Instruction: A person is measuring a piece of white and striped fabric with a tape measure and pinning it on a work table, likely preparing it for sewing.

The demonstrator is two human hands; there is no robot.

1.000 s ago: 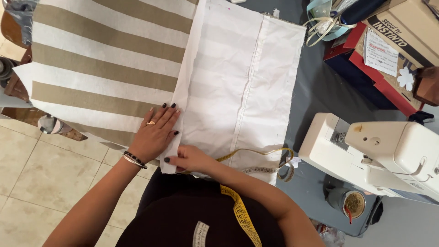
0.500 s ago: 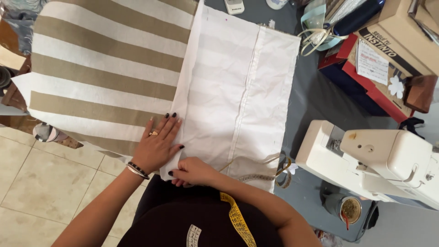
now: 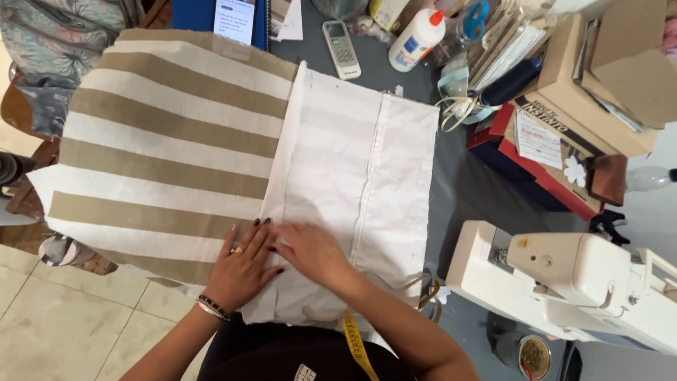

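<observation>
- The striped fabric [image 3: 162,148] covers the left half of the frame, on the worktop [image 3: 465,190].
- The plain fabric [image 3: 352,183] overlaps its right edge, at centre.
- Both hands, left [image 3: 240,271] and right [image 3: 314,254], lie on that overlap, lower centre.
- The sewing machine [image 3: 571,282] sits lower right.
- The remote control [image 3: 341,48] and glue bottle [image 3: 417,39] lie at top centre.

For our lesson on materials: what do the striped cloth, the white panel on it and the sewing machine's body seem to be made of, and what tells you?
Striped cloth: woven fabric, probably cotton or canvas, matte; it drapes over the table edge. White panel: thinner matte fabric, creased, the stripes showing faintly through. Sewing machine: likely moulded plastic, smooth cream with a slight sheen. Both hands, left hand and right hand, press flat on the cloth.
</observation>
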